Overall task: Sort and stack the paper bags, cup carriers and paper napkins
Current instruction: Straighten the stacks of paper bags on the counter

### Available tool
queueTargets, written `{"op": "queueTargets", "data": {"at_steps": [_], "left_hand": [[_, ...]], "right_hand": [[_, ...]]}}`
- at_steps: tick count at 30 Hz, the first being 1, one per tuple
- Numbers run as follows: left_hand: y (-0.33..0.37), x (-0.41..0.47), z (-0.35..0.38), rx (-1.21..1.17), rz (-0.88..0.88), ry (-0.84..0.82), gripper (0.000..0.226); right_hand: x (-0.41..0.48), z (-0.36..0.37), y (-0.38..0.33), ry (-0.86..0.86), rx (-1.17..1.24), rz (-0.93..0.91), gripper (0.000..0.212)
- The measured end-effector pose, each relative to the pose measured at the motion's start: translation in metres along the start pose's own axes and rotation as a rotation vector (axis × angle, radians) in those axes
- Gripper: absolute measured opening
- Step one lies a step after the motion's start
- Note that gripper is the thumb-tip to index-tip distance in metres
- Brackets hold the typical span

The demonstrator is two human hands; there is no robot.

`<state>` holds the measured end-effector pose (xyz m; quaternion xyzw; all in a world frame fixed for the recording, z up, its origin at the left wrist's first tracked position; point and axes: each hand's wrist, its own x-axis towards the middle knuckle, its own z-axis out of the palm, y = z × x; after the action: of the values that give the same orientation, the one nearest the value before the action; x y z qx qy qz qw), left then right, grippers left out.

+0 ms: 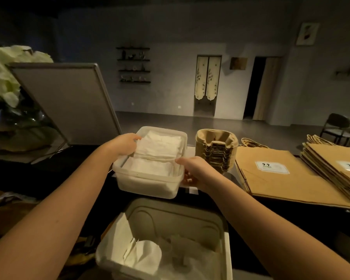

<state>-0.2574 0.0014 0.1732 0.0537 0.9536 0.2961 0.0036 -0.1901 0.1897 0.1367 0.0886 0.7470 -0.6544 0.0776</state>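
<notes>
White napkins (160, 150) are sitting in tub (148, 184), left hand (125, 144) and right hand (192, 172) gripping its sides. Stacked cup carriers (216, 152), paper bags (281, 174) are lying mid-right; looking nearly done.

Left hand (122, 145), right hand (194, 170) bare; forearms (69, 188) uncovered to frame edge.

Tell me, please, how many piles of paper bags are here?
2: one paper bag pile beside the cup carriers, another pile at the far right, partly cropped.
</notes>
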Motion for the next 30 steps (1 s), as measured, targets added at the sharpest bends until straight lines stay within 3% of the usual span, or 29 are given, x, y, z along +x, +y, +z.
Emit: {"op": "queueTargets", "data": {"at_steps": [8, 13, 16, 19, 23, 27, 30], "left_hand": [[-0.012, 0.052, 0.016, 0.06, -0.015, -0.07, 0.042], [-0.004, 0.057, 0.014, 0.146, 0.123, 0.083, 0.042], [0.016, 0.053, 0.025, 0.228, 0.275, -0.144, 0.043], [0.025, 0.052, 0.037, 0.379, 0.256, -0.411, 0.048], [0.013, 0.053, 0.034, 0.325, 0.215, -0.482, 0.052], [0.015, 0.045, 0.027, 0.241, 0.234, -0.402, 0.055], [0.032, 0.038, 0.021, 0.063, 0.361, -0.188, 0.055]], "right_hand": [[0.06, 0.006, 0.011, 0.029, 0.106, 0.017, 0.044], [0.071, 0.012, 0.008, 0.028, 0.104, 0.003, 0.047], [0.07, 0.013, 0.009, 0.039, 0.067, -0.037, 0.045], [0.068, 0.011, 0.007, 0.037, 0.019, -0.052, 0.046], [0.069, 0.01, 0.004, 0.041, -0.055, -0.044, 0.053], [0.062, 0.009, 0.003, 0.034, -0.084, -0.054, 0.065], [0.041, -0.002, 0.003, 0.142, -0.126, -0.236, 0.05]]}}
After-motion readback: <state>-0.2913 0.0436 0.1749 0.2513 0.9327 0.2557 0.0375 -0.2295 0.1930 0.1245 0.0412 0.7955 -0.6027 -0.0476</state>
